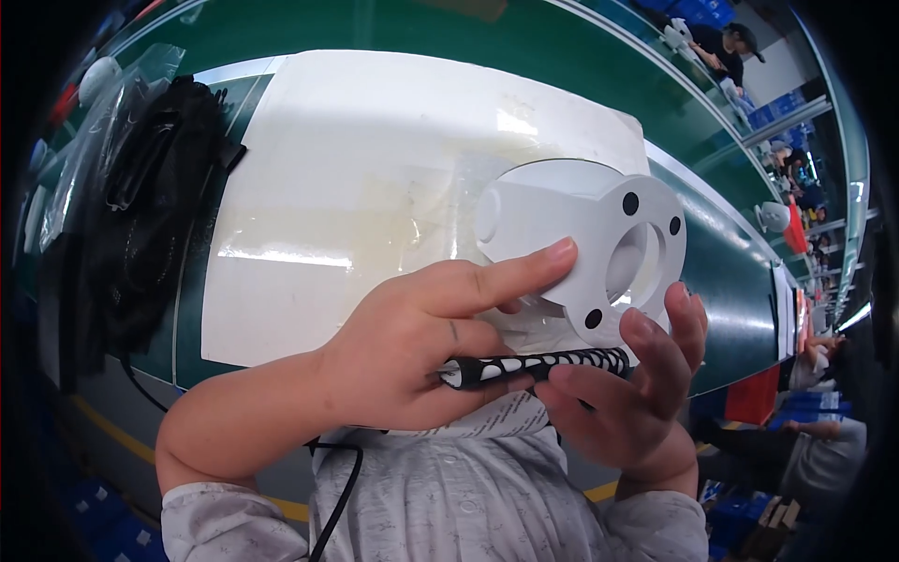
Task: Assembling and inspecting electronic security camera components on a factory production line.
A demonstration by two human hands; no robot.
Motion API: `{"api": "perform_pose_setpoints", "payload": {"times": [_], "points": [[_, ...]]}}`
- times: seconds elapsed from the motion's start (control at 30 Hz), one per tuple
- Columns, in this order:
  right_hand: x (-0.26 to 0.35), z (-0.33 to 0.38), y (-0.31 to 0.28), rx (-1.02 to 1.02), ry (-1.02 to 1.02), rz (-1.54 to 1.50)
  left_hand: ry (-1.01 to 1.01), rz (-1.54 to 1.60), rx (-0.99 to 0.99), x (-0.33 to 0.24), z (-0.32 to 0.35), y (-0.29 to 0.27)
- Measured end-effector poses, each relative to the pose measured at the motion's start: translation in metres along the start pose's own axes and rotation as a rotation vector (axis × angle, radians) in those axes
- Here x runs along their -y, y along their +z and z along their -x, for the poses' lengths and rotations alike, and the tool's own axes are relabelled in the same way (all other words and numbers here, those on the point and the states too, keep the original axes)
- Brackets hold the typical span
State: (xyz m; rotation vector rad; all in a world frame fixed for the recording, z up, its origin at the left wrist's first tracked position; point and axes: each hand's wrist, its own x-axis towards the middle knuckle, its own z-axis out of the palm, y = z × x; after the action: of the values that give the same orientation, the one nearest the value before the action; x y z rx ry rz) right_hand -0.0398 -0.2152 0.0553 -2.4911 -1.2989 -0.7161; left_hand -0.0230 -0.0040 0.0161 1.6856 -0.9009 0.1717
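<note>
From where I'm standing, the person's left hand (412,332) is pinching the left end of a black strip with white ovals (524,365) between its bent fingers, while its index finger is pointing out straight toward the right. The right hand (618,403) is cupping round the strip's other end, thumb lying against it, fingers bent and spread a little apart; whether they're gripping, I can't tell. A white printed paper (510,417) is showing just below the strip, in front of the person's patterned shirt (440,496).

Just beyond the hands, a white plastic part (538,201) is lying near the right edge of a white sheet (375,122), its ringed end facing right. Round black pads (594,318) are dotting that ring about its hole. The sheet is covering the middle of a green tabletop (735,290). Toward the tabletop's left edge, a black bag (154,220) is sitting beside some clear plastic wrapping (94,140). Past the far right side, a co-worker in a dark cap (726,47) is bending over something.
</note>
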Motion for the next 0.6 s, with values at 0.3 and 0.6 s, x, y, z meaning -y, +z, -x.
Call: {"api": "perform_pose_setpoints", "payload": {"times": [0.3, 0.6], "points": [[0.002, 0.001, 0.0, -0.091, 0.126, -0.012, 0.05, -0.053, -0.065, 0.002, 0.0, 0.004], [-0.004, 0.04, 0.005, -0.253, 0.357, -0.598, 0.138, -0.086, -0.058, -0.009, -0.001, -0.001]]}}
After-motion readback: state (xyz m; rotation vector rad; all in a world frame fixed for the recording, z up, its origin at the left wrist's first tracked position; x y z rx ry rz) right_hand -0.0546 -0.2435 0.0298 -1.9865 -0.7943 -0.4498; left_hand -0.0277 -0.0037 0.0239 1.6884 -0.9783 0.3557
